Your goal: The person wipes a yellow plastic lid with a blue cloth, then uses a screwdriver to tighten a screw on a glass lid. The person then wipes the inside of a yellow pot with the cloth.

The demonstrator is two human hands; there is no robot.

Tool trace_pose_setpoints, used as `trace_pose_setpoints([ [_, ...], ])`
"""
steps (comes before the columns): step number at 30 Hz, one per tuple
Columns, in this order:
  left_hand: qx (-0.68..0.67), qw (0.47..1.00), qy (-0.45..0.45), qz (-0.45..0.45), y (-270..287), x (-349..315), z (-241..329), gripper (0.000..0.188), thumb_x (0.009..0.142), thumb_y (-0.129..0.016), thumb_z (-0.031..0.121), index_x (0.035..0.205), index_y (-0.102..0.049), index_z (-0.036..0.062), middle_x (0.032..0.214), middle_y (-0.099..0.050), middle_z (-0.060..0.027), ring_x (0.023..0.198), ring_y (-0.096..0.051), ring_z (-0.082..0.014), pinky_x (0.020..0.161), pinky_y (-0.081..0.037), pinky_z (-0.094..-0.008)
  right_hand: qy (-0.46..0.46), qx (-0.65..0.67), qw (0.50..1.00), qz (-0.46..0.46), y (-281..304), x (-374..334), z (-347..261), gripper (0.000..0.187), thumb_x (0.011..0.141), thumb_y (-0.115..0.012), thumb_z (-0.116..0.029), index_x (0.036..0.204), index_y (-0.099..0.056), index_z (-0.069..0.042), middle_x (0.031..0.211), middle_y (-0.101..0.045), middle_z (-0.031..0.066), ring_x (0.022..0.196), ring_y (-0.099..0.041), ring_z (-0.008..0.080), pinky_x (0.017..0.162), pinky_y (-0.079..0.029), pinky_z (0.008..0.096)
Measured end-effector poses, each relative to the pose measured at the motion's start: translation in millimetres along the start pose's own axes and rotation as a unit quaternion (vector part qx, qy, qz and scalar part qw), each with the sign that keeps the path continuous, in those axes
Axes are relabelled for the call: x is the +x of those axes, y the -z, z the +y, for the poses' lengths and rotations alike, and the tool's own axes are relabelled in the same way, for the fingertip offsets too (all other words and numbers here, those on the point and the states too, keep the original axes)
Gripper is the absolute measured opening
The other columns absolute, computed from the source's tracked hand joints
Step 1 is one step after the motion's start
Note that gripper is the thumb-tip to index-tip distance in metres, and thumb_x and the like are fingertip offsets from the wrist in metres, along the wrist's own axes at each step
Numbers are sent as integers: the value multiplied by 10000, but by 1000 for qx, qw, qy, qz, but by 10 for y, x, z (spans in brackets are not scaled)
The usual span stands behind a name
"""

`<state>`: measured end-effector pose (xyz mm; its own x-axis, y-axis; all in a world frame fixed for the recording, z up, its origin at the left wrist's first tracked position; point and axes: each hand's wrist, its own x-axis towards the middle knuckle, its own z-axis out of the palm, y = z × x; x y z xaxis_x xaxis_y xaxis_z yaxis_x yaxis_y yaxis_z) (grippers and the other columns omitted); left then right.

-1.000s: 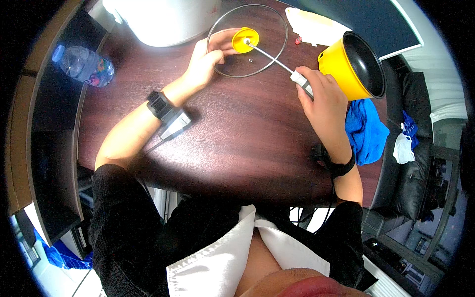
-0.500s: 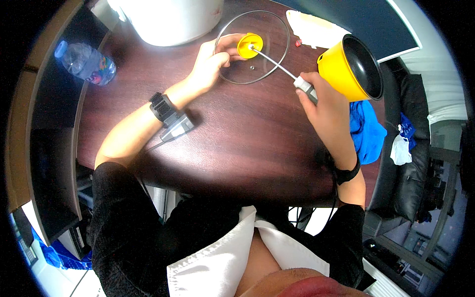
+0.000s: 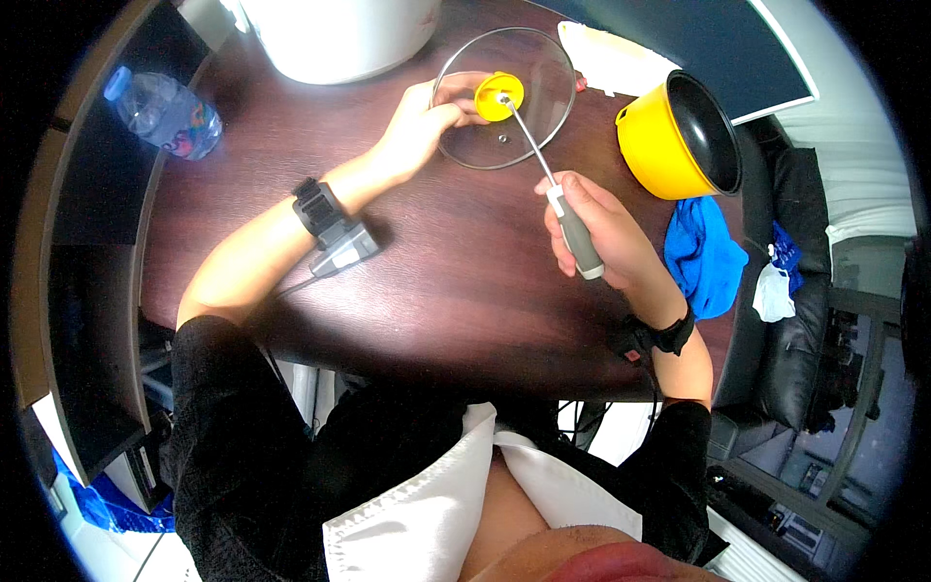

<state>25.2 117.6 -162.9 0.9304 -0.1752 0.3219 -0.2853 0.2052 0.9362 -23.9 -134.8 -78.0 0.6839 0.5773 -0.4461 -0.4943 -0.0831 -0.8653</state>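
My left hand point(image 3: 427, 124) pinches the yellow knob point(image 3: 495, 105) of a clear round glass lid point(image 3: 545, 78), its fingers seen partly through the glass. The lid has a thin metal rim and a small metal vent hole below the knob. In my right hand point(image 3: 606, 218) is a screwdriver point(image 3: 574, 233) with a grey and white handle. Its long metal shaft slants up to the left, and the tip meets the middle of the knob, where a screw seems to sit. The fingers lie loosely around the upper handle, leaving the butt end exposed.
Right of the lid stands a yellow pot point(image 3: 650, 145) with a black inside, tipped toward the right. Beside it lies a blue cloth point(image 3: 703, 257). A white container point(image 3: 339, 39), a plastic bottle point(image 3: 170, 116) and a pale packet point(image 3: 616, 58) line the dark wooden table point(image 3: 436, 281).
My right hand has moved down and left along with the screwdriver, whose handle now stands steeper and shows more fully. Its grip has loosened. The lid and knob have shifted slightly rightward.
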Motion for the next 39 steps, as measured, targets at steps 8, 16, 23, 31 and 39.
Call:
trace_pose_setpoints([
  [8, -29, 999, 37, 10, 25, 19, -55, 526, 781, -425, 48, 1291, -514, -41, 1115, -664, -133, 995, -648, -173, 916, -442, -272, 207, -512, 821, 142, 285, 3, -121, 133, 888, -540, -152, 846, -534, -26, 701, -553, 167, 672, -586, 341, 621, -440, 400],
  [16, -37, 999, 13, -3, 36, 9, -27, 536, 764, -403, 40, 1280, -508, -58, 1155, -640, -145, 1015, -646, -186, 911, -448, -270, 315, -695, 627, 157, 358, 265, -297, 225, 929, -549, -245, 817, -561, -50, 766, -586, 142, 704, -605, 352, 600, -467, 447],
  [23, -40, 999, -6, -13, 74, 16, -91, 540, 768, -408, 37, 1292, -494, -63, 1148, -641, -139, 992, -645, -174, 866, -455, -258, 307, -719, 593, 191, 248, 360, -284, 232, 924, -556, -256, 787, -553, -68, 714, -620, 114, 655, -624, 337, 567, -485, 445],
  [31, -45, 999, -11, -7, 55, 9, -91, 526, 787, -407, 29, 1299, -500, -48, 1161, -636, -124, 1000, -634, -158, 839, -448, -241, 288, -724, 591, 208, 157, 317, -278, 223, 928, -543, -258, 806, -576, -74, 718, -627, 120, 663, -630, 335, 572, -492, 450],
  [39, -44, 999, -19, -16, 49, -2, -49, 516, 798, -406, 12, 1301, -501, -54, 1190, -625, -124, 1039, -625, -153, 848, -455, -235, 260, -728, 599, 208, 137, 269, -306, 243, 942, -515, -266, 820, -582, -67, 732, -635, 132, 665, -630, 350, 587, -496, 463],
])
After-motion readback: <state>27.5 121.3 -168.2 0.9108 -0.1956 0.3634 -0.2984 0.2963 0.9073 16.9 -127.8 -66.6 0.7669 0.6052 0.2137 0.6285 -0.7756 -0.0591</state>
